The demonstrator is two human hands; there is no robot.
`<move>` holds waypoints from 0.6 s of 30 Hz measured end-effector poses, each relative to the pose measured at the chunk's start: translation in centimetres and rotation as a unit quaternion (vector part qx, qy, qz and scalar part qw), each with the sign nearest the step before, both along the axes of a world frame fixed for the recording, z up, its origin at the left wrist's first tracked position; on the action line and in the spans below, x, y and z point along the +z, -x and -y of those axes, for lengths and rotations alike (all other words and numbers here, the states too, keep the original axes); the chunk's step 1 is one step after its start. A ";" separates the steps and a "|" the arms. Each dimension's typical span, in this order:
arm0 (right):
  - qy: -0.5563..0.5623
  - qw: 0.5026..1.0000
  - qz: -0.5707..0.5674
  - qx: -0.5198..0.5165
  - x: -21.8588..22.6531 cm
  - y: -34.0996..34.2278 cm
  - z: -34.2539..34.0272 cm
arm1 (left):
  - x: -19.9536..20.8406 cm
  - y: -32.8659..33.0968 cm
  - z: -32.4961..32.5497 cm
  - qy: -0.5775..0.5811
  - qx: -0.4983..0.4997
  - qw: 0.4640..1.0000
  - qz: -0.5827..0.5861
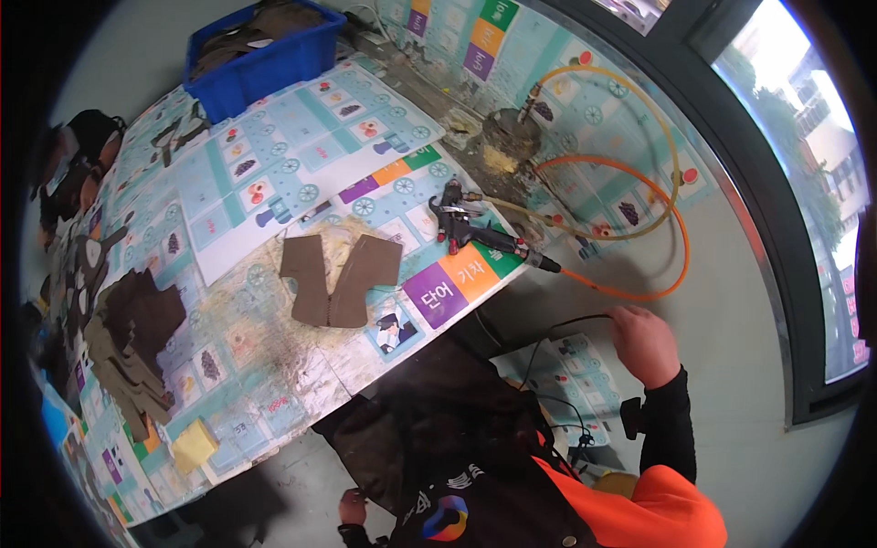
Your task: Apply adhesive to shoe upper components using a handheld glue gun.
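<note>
At the near edge, the left hand [352, 507] is seen low beside the dark apron [438, 429], fingers curled together; whether anything is pinched in it cannot be told. Further right, the right hand [644, 342] is held out away from the bench, closed loosely on a thin black cable [571, 321] that runs back toward the bench edge, apparently being kept clear of the body.

On the bench [274, 365], which is covered with printed paper sheets seemingly laid down to catch glue, a yellow sponge block [195, 445] lies at the near left. A stack of olive and brown cut pieces [132, 347] is piled just beyond it. Near the middle, two brown shaped pieces [338, 277] are laid flat and touching, spread open on a stained patch of paper, well apart from both hands.

Just beyond and to the right, a spray gun [461, 224] is rested on its side at the bench edge, within reach of the right hand, with an orange hose [639, 228] looped loosely over the floor behind it. At the far left, a blue bin [260, 55] holding dark material is set out of the way.
</note>
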State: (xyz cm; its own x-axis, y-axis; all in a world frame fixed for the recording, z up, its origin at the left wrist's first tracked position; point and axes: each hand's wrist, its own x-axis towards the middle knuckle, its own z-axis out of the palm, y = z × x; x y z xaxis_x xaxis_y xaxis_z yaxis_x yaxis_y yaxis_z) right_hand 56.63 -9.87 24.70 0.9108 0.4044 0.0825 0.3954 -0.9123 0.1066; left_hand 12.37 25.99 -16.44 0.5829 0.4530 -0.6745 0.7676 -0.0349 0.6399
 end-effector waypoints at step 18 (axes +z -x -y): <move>-0.395 0.763 0.135 0.493 27.9 -16.2 -8.3 | 66.3 -8.4 -18.2 -0.528 -0.091 0.703 0.468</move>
